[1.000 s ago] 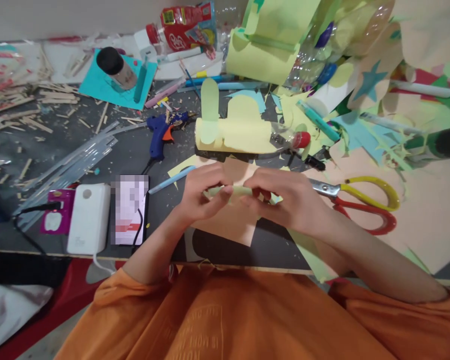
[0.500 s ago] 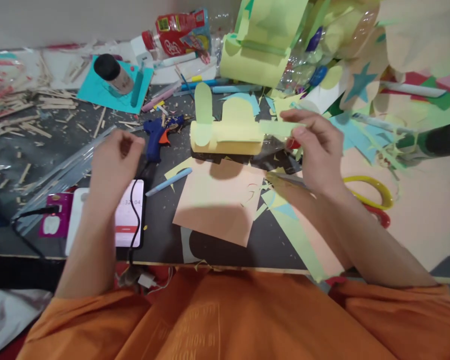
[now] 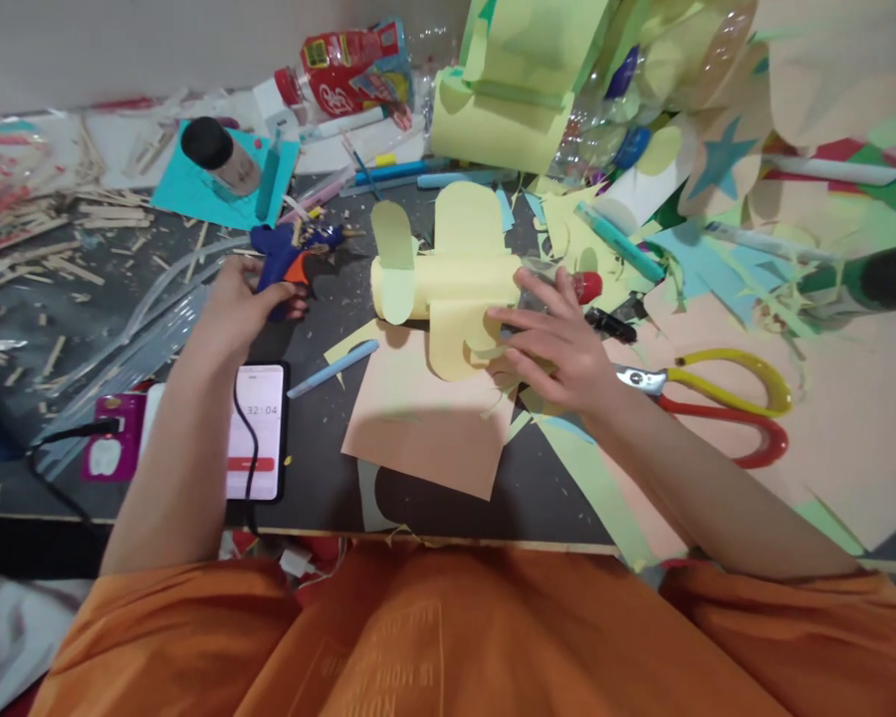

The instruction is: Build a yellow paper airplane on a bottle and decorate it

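My left hand (image 3: 243,301) is closed around the blue glue gun (image 3: 275,269) with the orange trigger, whose nozzle points right. In the middle of the table lies a model plane (image 3: 459,274): a bottle wrapped in yellow paper, with rounded yellow wings and a pale green propeller strip (image 3: 397,296) at its left end. My right hand (image 3: 557,344) rests with fingers spread on the plane's right end and near wing. The bottle's clear neck and red cap (image 3: 586,288) stick out past my fingers. A peach paper sheet (image 3: 425,428) lies partly under the near wing.
Scissors (image 3: 724,388) with yellow and red handles lie right of my right hand. A light blue pen (image 3: 333,368) and a phone (image 3: 258,428) crossed by a black cable are nearer me. Wooden sticks, a red-labelled bottle (image 3: 350,70) and paper scraps spread around.
My left hand has closed on the glue gun and shifted it left. My right hand has let go of a pale green strip and moved onto the plane, which has turned, showing its near wing.
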Motion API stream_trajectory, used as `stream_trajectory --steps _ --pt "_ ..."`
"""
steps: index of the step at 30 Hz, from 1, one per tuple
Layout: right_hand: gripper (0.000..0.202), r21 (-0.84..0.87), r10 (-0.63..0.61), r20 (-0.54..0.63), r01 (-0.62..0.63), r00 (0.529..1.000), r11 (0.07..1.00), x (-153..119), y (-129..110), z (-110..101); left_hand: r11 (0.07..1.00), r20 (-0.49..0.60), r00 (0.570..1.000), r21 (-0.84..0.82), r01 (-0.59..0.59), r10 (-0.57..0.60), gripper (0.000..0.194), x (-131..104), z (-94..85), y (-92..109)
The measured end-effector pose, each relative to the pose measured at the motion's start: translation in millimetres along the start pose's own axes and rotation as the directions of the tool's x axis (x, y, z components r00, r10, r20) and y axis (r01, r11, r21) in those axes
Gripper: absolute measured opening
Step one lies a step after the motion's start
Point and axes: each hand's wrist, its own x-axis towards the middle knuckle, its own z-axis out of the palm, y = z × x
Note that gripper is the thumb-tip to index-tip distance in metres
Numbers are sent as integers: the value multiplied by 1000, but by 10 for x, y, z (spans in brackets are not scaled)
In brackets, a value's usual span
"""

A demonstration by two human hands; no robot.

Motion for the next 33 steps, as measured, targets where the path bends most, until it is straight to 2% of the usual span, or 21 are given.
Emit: stream_trajectory --steps 2,5,7,8,9,10,12,13,16,20,26,33 --pt "31 -21 5 -12 -5 1000 1000 5 -18 5 980 -100 991 -167 -105 89 63 26 -57 -37" --pt "33 -38 50 2 -50 999 998 20 -43 18 901 -159 951 -312 -302 264 64 -131 -146 -14" --pt "33 -21 77 17 -76 997 997 30 -53 21 850 -99 945 -415 -325 313 64 -327 -157 34" --pt "33 -15 87 24 -87 996 996 35 -56 20 824 -111 921 -417 -384 373 63 -434 -141 62" --pt "33 -14 96 31 -96 995 995 39 -58 17 790 -133 880 -394 -470 457 64 -536 -111 88" --pt "33 -18 103 37 -102 994 995 42 -59 13 786 -116 860 -360 -502 496 63 -631 -70 113" --pt "34 -27 106 45 -105 993 994 47 -59 4 835 34 874 -316 -450 484 55 -785 33 153" --pt "35 -26 101 45 -100 994 995 49 -58 0 844 76 871 -304 -443 485 53 -841 86 170" --pt "34 -14 76 28 -76 997 997 50 -54 -8 837 123 845 -269 -476 520 51 -936 223 215" --pt "34 -57 85 35 -82 996 995 49 -55 -11 844 225 814 -179 -506 536 53 -939 323 282" --pt "33 -24 71 20 -70 997 997 44 -53 -6 781 334 710 -169 -602 620 57 -890 431 354" --pt "31 3 108 72 -109 992 994 58 -76 -25 756 306 695 -178 -630 651 44 -891 487 326"
